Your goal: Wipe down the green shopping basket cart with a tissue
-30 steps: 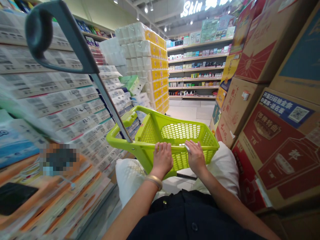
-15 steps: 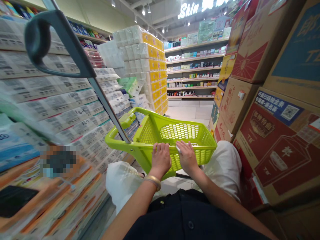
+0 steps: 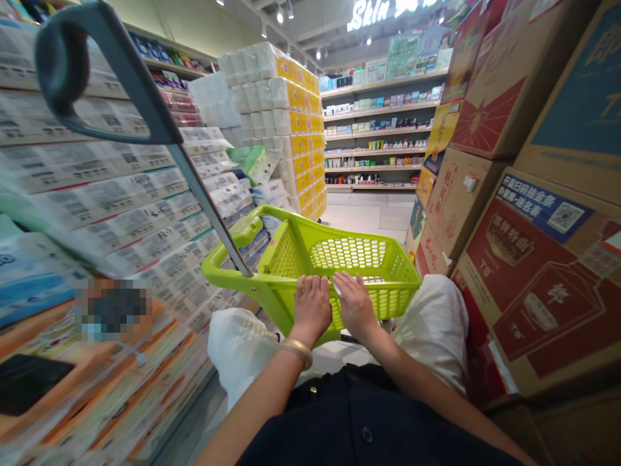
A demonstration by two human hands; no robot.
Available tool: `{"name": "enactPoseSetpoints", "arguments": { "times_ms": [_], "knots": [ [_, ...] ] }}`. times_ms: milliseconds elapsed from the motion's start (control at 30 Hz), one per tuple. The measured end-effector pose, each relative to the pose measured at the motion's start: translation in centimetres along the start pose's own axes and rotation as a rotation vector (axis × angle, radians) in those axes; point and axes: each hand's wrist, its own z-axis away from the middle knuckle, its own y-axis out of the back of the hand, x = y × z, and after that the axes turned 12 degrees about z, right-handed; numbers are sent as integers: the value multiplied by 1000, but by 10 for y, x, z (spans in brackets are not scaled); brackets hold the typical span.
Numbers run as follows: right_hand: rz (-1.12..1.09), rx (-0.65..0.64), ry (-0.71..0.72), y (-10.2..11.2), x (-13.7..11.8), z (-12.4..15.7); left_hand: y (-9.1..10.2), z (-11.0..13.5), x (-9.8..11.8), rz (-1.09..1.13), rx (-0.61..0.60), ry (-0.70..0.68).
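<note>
A lime-green shopping basket [image 3: 392, 301] with perforated walls stands between my knees. Its metal pole, topped by a dark grey pull handle [image 3: 138, 77], leans up to the left. My left hand [image 3: 313, 310], with a gold bangle at the wrist, has its fingers hooked over the near rim. Just right of it, my right hand [image 3: 358, 307] presses on the same rim. Under its fingers, at the left side, shows a small white piece of tissue or cloth [image 3: 337, 291], mostly hidden by the hand. The visible part of the basket's inside holds no goods.
Stacked cardboard cartons [image 3: 528, 285] rise close on my right. Piled paper packs [image 3: 145, 213] line the left, with orange packs [image 3: 160, 375] and a black phone-like slab [image 3: 33, 382] nearer. A tall yellow-and-white tissue stack [image 3: 305, 142] and cosmetics shelves [image 3: 378, 136] stand ahead.
My right hand has slid a little left along the rim with the white piece, closer to my left hand. My left hand keeps its place. The pull handle appears slightly further left and up.
</note>
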Motion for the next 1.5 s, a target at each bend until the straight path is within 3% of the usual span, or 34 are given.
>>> {"name": "enactPoseSetpoints", "arguments": {
  "times_ms": [133,367,467,633,800,900,1000,1100,1233,1333,1500],
  "knots": [
    [-5,-32,82,3,-1,-1,1,1,-2,-19,2,-19],
    [114,119,-147,17,57,21,-1,0,-2,-40,-1,-12],
    [114,126,-161,14,47,19,-2,-1,-1,-32,-2,7],
    [33,-8,5,10,23,10,-1,0,-4,-32,-1,-5],
    [51,13,-84,15,31,11,-2,1,-4,-24,-9,5],
    [38,12,-105,11,21,6,-3,1,-1,-2,-9,32],
    [-4,-35,4,7,5,1,-3,3,0,14,-10,30],
    [-11,-42,66,9,7,4,-2,6,-2,9,-13,14],
    [48,45,-86,15,25,12,-2,8,1,10,-10,18],
    [45,61,-142,12,21,10,-2,7,5,4,1,42],
    [-39,-53,41,6,1,3,0,8,5,13,-8,25]
  ]
}}
